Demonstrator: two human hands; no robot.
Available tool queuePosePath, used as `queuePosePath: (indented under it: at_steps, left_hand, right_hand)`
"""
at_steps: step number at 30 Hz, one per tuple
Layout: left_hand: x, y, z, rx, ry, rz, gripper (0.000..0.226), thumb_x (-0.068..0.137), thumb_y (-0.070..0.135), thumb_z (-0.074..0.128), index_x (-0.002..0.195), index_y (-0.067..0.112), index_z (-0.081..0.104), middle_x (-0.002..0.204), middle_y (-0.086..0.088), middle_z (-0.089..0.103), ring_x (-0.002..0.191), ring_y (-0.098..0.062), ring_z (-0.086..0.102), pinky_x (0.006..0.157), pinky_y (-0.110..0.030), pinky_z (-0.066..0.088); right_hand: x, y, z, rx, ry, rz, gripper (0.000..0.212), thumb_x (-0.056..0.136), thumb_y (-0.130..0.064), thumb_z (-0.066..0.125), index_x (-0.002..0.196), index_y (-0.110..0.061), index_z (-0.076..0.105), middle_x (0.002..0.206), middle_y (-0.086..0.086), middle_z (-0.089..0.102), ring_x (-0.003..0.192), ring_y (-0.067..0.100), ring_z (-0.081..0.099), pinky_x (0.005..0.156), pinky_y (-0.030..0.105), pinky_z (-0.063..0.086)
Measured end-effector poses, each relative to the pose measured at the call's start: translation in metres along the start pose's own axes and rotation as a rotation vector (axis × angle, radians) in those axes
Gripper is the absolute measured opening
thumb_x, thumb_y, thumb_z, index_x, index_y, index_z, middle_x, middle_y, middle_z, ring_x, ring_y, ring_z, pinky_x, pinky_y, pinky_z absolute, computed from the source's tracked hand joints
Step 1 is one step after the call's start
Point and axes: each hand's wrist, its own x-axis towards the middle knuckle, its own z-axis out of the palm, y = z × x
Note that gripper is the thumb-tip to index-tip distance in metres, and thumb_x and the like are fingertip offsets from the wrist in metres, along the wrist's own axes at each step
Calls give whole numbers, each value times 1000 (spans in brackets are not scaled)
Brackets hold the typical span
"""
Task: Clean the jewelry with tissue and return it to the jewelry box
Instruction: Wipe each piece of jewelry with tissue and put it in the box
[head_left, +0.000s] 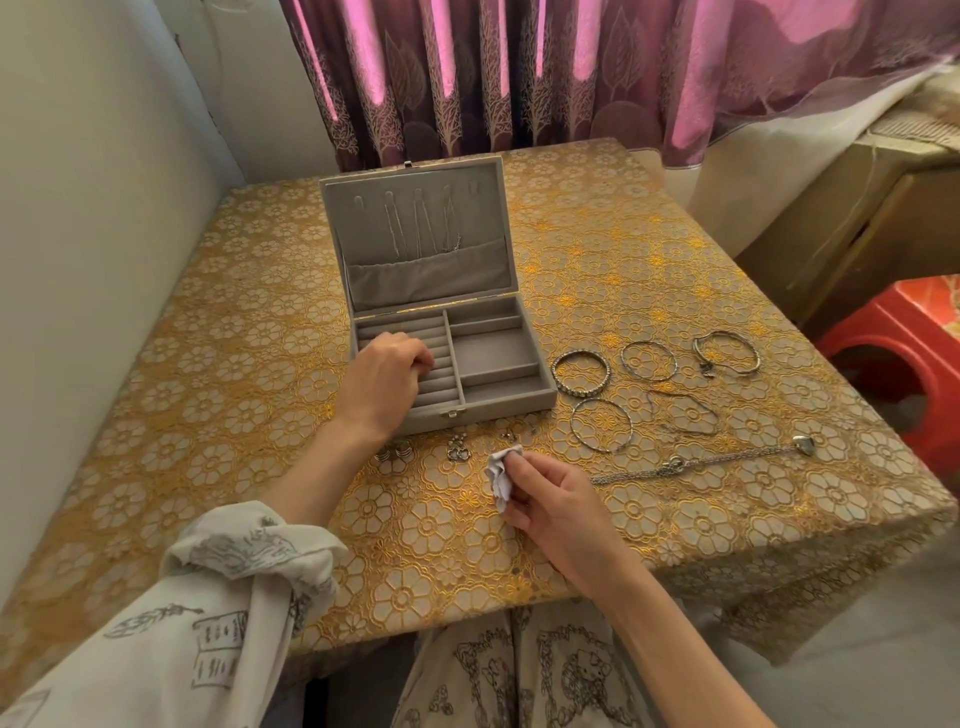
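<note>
A grey jewelry box (498, 397) stands open on the table, its lid upright with thin chains hanging inside. My left hand (387, 382) is over the ring-roll section at the box's left, fingers curled down onto the rolls; whether it holds a small piece is hidden. My right hand (556, 506) pinches a crumpled white tissue (500, 475) just in front of the box. Small rings and earrings (457, 449) lie along the box's front edge. Several silver bangles (581, 373) and a chain bracelet with a heart charm (727, 460) lie to the right.
The table wears a gold floral lace cloth (234, 364). A white wall runs along the left and purple curtains (519, 78) hang behind. A red plastic stool (904, 364) and a cardboard box (841, 234) stand at the right.
</note>
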Motion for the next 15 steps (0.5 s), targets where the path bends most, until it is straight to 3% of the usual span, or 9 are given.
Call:
queuePosePath:
  at_steps: [6,15]
  left_hand:
    - [-1,-3,1,82,10,27,15,88,11,60,92,11,74,93,-8,68,92,-26,51,82,-39,42]
    - [-9,-6,-4,-36,13,11,28,91,1,48,112,9,66,100,-6,70,96,-23,52,85,-29,34]
  right_hand:
    - [-1,-1,2,-10,4,-12,20,83,-20,53,77,-14,71,67,1,57,58,10,45,52,19,33]
    - [-1,-1,3,-39,7,-26,23,84,-22,53,72,-17,72,68,1,56,60,12,42,53,20,32]
